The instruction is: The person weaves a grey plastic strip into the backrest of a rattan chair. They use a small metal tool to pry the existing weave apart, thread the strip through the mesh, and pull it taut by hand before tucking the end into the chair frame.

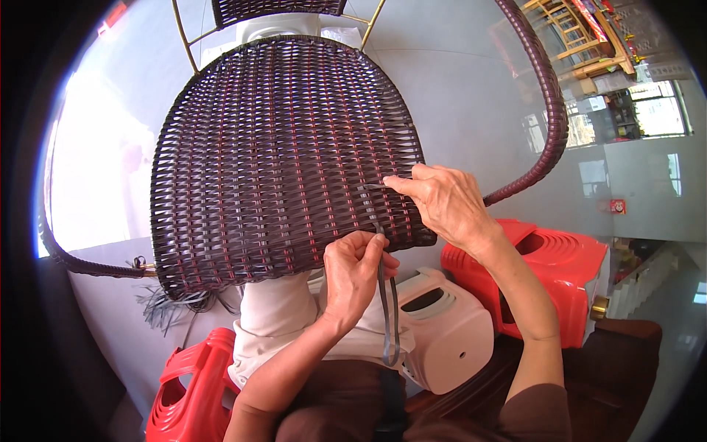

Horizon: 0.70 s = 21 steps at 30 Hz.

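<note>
A dark brown and reddish woven wicker panel (287,147) with a curved far edge lies in front of me. My left hand (355,276) is at its near edge, thumb and fingers pinched on a flat grey weaving strip (388,324). The strip's loose length hangs in a long loop below that hand. Above the panel's right part, my right hand (445,202) is closed, thumb and forefinger pinching a thin grey piece that looks like the same strip. Between the hands, a grey stretch runs over the weave. The fingers partly hide both grips.
Curved wicker-wrapped frame arms (556,110) rise at right and left. Red plastic stools (549,272) and a pale stool (449,331) stand close by. Loose grey strip ends (173,306) hang under the panel's left corner. A bamboo-like wooden rack (571,33) is at far right.
</note>
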Available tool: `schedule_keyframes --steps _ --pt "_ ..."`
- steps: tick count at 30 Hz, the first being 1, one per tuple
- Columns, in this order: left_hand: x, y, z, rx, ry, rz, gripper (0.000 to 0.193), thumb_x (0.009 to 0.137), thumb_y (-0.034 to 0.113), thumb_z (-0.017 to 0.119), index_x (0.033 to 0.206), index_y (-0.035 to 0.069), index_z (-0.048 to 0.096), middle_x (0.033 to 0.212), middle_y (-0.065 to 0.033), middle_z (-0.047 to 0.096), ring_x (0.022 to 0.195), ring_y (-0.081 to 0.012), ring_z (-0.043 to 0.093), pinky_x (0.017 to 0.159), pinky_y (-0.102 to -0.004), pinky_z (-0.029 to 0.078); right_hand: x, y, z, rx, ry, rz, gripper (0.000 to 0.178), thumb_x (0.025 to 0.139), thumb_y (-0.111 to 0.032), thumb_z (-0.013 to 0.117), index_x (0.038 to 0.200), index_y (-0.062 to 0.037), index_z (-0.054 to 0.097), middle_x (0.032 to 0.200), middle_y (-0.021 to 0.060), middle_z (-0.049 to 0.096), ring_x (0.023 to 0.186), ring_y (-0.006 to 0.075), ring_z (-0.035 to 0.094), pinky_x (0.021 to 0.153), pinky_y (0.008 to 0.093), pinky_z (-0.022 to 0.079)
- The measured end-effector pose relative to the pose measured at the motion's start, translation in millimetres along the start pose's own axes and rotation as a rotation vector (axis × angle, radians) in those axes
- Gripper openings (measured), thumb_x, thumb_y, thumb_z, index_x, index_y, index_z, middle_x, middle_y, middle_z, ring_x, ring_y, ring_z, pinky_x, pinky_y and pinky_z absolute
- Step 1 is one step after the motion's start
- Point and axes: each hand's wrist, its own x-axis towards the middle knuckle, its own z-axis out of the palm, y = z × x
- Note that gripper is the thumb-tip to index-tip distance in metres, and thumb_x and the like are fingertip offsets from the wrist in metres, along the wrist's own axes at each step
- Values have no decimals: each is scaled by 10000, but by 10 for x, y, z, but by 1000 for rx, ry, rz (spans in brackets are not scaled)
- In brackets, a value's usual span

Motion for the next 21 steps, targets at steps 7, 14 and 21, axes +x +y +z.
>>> schedule_keyframes --steps 7,14,21 --pt "1 -4 8 -17 3 -4 249 921 140 546 835 -85 610 645 -125 651 537 -130 614 506 -236 496 316 17 -188 -134 137 -420 101 755 -127 559 709 -73 632 654 100 582 630 265 609 545 387 458" --pt "10 -9 12 -25 -19 -6 252 939 143 531 881 -91 606 667 -134 650 555 -144 621 532 -241 512 564 -13 -251 -305 -119 -512 91 728 -124 586 662 -72 621 636 92 611 614 252 645 533 359 486" --pt "3 -48 -4 -34 -25 15 251 936 144 537 869 -89 603 667 -133 651 558 -139 615 544 -240 510 259 200 -26 -7 -147 -177 262 787 -94 557 950 -241 700 674 52 615 641 248 645 517 387 512"
